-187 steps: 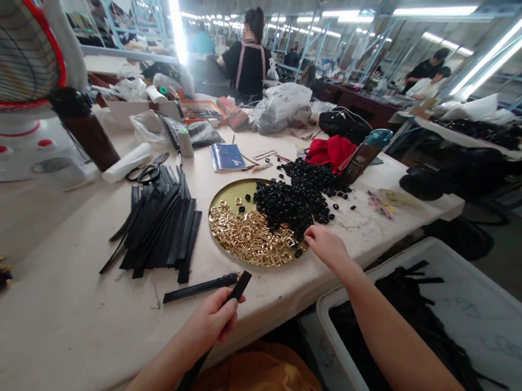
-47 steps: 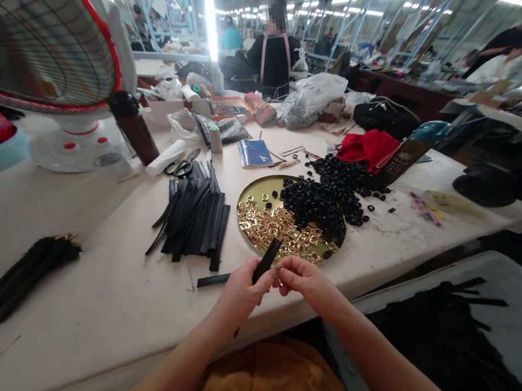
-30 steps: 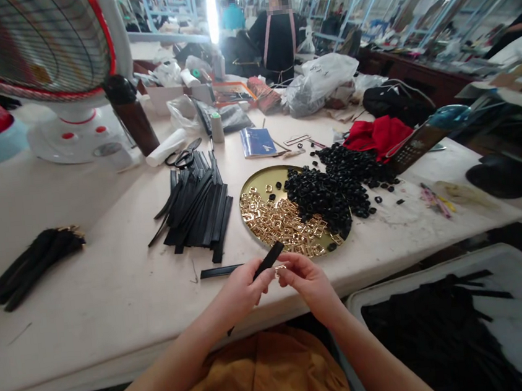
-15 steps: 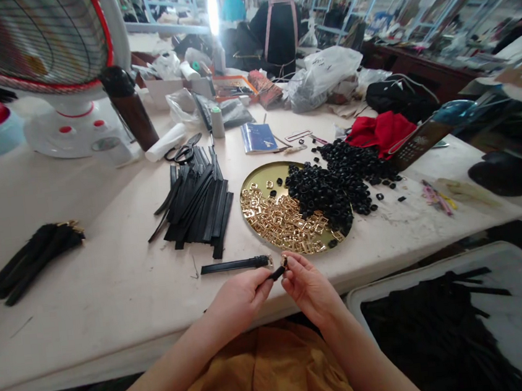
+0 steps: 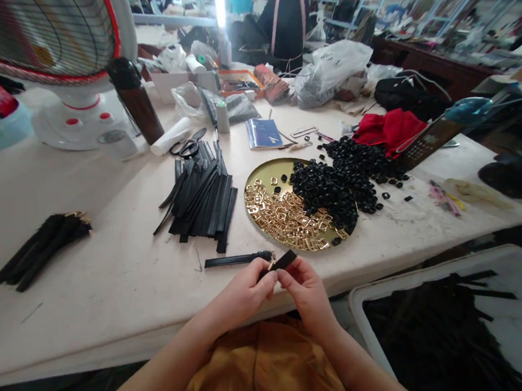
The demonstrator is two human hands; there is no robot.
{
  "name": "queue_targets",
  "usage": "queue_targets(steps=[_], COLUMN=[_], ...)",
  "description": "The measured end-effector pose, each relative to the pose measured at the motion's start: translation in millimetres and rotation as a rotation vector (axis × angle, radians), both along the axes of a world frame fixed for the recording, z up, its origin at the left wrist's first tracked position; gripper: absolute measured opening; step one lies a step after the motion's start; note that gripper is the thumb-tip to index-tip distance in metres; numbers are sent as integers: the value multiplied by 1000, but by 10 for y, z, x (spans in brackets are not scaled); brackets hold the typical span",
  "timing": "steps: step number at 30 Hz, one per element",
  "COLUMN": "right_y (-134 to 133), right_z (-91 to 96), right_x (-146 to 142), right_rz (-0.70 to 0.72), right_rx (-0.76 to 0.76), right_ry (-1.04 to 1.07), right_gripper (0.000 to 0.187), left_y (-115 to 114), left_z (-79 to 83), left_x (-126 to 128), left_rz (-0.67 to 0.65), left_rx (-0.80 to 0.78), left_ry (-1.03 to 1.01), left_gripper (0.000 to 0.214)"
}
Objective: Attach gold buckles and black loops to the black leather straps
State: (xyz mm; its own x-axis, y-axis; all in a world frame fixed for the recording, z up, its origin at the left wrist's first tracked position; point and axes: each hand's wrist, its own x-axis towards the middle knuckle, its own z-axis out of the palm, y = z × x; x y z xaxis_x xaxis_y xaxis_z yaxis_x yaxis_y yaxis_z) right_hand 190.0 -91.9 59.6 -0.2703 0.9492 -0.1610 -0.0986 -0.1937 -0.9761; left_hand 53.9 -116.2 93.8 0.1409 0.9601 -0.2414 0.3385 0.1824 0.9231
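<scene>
nearest, above brown cloth (image 5: 259, 376) at the person's lap: left hand (image 5: 252, 286) and right hand (image 5: 309, 290) meet over the near table edge, both closed on one black strap (image 5: 287, 258). the left grips it lower down; the right pinches it between thumb and fingers. the strap's flat end points far and right, past the fingertips.

change noted: half a second ago the strap was bent short, with a gold piece at the right fingertips. the end now stands straight out and a gold glint (image 5: 272, 266) sits by the left fingertips. judgement: the strap has probably been passed through a buckle, so the joining seems under way; whether it is complete cannot be told, as fingers cover the joint.

just beyond, a buckled strap (image 5: 230, 261) lies crosswise on the table (image 5: 126, 290). near right, a white bin (image 5: 436, 265) holds black strips (image 5: 424, 327).

farther, a round tray (image 5: 265, 173) carries gold buckles (image 5: 282, 215) on its left and black loops (image 5: 321, 192) on its right, the loops spilling onto the table. left of it lies a pile of straps (image 5: 201, 208); well to the left, a bundle (image 5: 45, 246) with gold ends.

farther still: scissors (image 5: 188, 146) and a blue booklet (image 5: 264, 133).
</scene>
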Motion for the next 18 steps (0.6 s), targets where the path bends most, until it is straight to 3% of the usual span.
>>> queue_targets(steps=[3,9,12,15,18], right_y=[12,43,41,31,18], right_z=[-29,-85,-73,-56,-53], right_x=[23,2,-6,37,93], right_rz=[-28,-13,-21,22,99], right_rx=[-36,-388,-469,-390,-179], right_ry=[-17,259,325,251,37], right_gripper=[17,24,25,23,20], left_y=[1,-31,-36,-37,-42], left_z=[-40,-39,-32,-23,-11], left_x=[-7,31,39,40,54], left_rz=[-24,-14,16,29,20], left_rx=[-28,-46,-44,-45,-26], left_ry=[-39,-1,22,44,86], left_gripper=[26,25,25,27,29])
